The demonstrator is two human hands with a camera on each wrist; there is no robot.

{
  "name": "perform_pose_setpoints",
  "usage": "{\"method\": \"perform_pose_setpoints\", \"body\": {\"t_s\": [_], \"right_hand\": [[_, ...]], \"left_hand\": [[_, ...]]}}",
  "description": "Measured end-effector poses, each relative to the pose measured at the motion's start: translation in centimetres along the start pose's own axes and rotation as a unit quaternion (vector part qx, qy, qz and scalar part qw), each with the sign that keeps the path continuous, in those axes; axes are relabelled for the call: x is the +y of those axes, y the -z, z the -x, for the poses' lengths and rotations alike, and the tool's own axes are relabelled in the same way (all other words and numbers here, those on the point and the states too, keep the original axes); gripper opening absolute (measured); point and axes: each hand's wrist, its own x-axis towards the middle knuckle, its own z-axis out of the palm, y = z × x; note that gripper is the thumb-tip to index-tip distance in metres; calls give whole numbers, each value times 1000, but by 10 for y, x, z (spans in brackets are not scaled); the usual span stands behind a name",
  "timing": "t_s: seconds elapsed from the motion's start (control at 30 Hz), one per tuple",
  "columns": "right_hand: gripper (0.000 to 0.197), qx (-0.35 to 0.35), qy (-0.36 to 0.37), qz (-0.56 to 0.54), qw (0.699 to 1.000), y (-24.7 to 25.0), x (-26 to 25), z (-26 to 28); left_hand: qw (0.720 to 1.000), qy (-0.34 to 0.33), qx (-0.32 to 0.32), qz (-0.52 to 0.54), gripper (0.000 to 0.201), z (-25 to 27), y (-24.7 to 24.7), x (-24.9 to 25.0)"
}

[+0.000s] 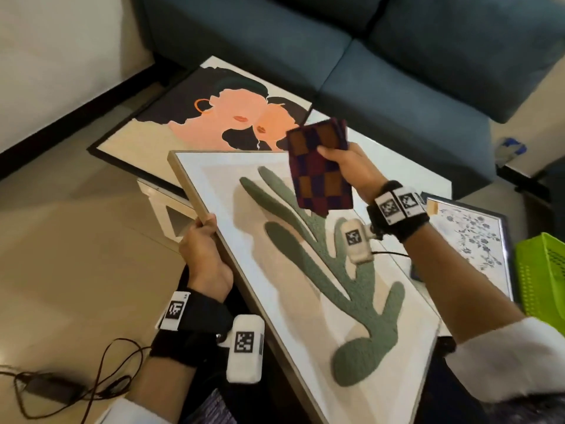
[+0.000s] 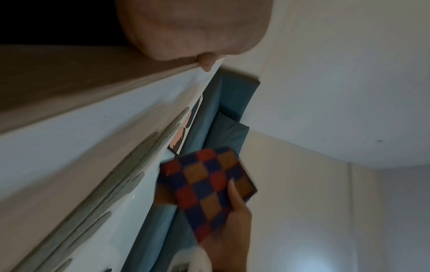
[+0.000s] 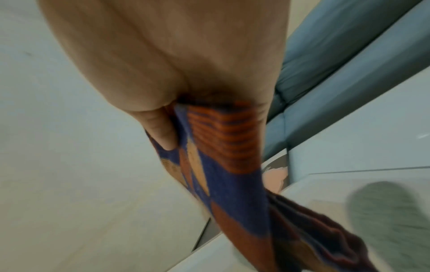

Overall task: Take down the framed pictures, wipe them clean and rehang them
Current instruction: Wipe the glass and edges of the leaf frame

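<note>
A wood-framed picture (image 1: pixel 299 264) with a green plant shape lies tilted across my lap and the white table. My left hand (image 1: pixel 203 249) grips its left frame edge, thumb on the front; in the left wrist view that frame (image 2: pixel 69 95) runs past my left hand (image 2: pixel 193 33). My right hand (image 1: pixel 345 169) holds a folded checkered cloth (image 1: pixel 319 169) of red, orange and purple above the picture's upper part, apart from the glass. The cloth (image 2: pixel 209 189) also shows in the left wrist view. In the right wrist view my right hand (image 3: pixel 177 77) pinches the cloth (image 3: pixel 221 156).
A black-framed picture (image 1: pixel 214 117) of two faces lies on the white table (image 1: pixel 397 166). A floral framed picture (image 1: pixel 477 240) lies at right beside a green basket (image 1: pixel 541 276). A blue sofa (image 1: pixel 397 56) stands behind. A cable and adapter (image 1: pixel 55 390) lie on the floor.
</note>
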Motion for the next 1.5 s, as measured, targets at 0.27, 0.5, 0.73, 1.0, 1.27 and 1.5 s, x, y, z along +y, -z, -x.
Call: {"method": "perform_pose_setpoints", "body": {"t_s": [0.27,0.5,0.73,1.0,1.27,1.5], "right_hand": [[17,183,-163,-97,965,102,109,97],[27,293,-222,-182,912,166,167,151],[62,307,-242,-235,890,198,193,177],[49,350,-253,-341,835,205,208,193],[41,401,-200,-407,796,244,206,217],[22,432,-97,-402,802,290,191,245]], "left_hand": [[998,29,-58,-24,16,2,-4,5],[996,-1,-69,-63,12,-2,-2,-2],[997,-14,-15,-73,38,-14,-4,-11],[997,31,-37,-66,58,-13,1,-12],[978,-40,-198,-57,87,23,4,-18],[976,-16,-212,-44,91,19,16,-36]]}}
